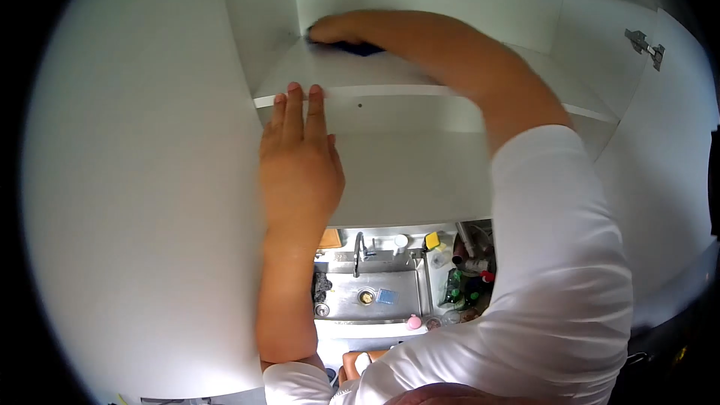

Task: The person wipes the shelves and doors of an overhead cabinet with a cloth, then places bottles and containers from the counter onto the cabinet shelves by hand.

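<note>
My right hand [335,28] reaches deep into a white wall cabinet, at the back left of its upper shelf [412,73]. Under that hand is a dark blue cloth [361,49], pressed against the shelf; the fingers are curled over it and partly hidden. My left hand [301,154] is raised at the shelf's front edge on the left side. Its fingers point upward, stretched out, with the tips touching or very near the edge, and it holds nothing.
Cabinet doors stand open at the left [142,180] and right [667,150], with metal hinges [645,49]. A lower shelf [412,172] lies beneath. Below the cabinet are a steel sink [405,311], a faucet [358,251], a yellow sponge [432,240] and several bottles [453,285].
</note>
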A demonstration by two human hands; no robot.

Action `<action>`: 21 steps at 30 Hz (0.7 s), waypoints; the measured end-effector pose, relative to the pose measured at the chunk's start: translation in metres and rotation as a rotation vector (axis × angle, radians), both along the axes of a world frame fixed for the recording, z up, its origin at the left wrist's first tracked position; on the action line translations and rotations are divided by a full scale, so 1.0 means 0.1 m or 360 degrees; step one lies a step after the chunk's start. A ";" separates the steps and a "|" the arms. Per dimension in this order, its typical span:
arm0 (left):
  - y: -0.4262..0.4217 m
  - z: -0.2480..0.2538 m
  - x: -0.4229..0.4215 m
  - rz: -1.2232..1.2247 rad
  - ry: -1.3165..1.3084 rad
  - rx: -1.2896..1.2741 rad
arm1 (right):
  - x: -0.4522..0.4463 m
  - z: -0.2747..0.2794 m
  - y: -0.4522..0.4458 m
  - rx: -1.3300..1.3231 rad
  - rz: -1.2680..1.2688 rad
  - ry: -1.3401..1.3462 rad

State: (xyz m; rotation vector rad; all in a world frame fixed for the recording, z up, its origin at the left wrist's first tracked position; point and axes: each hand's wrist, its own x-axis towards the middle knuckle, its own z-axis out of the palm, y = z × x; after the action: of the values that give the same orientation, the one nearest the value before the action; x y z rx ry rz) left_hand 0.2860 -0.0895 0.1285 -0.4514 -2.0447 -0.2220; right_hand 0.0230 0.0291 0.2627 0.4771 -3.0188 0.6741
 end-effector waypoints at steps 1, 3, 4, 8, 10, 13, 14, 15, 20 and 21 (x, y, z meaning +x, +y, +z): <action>0.01 0.00 0.00 0.0016 0.0007 -0.0002 | 0.00 0.00 -0.25 -0.0062 0.0014 0.0033; 0.04 0.00 0.00 0.0031 -0.0013 0.0002 | 0.05 0.04 -0.33 -0.0104 0.0080 0.0010; 0.04 -0.01 0.01 0.0029 -0.0031 -0.0016 | 0.12 0.02 -0.34 -0.0148 0.0124 -0.0034; 0.04 -0.01 -0.01 0.0030 -0.0017 0.0013 | 0.51 0.01 -0.34 -0.0186 0.0201 -0.0177; 0.05 -0.01 -0.01 0.0007 -0.0035 0.0004 | 1.25 0.13 -0.21 -0.0236 0.0403 -0.0397; 0.11 -0.01 -0.02 -0.0096 0.0041 0.0095 | 1.62 0.09 -0.02 -0.0297 0.0688 -0.0385; 0.14 0.01 0.01 -0.0170 -0.0056 0.0330 | 1.60 0.07 0.04 -0.0305 0.0683 -0.0385; 0.14 0.01 0.03 -0.0232 -0.0152 0.0564 | 1.58 0.05 0.09 -0.0183 0.0723 -0.0266; -0.03 -0.08 -0.09 -0.0158 0.0050 0.0306 | 0.81 0.11 0.08 0.0643 0.0840 -0.0031; -0.03 -0.11 -0.10 -0.0140 0.0097 0.0211 | 0.69 0.08 0.05 0.0855 0.0811 -0.0012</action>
State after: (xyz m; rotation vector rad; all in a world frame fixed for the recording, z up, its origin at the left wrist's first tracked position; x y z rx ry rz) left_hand 0.2759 -0.0926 0.1178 -0.4606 -1.9392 -0.3902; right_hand 0.0924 0.0338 0.2702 1.2793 -3.0644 -0.1686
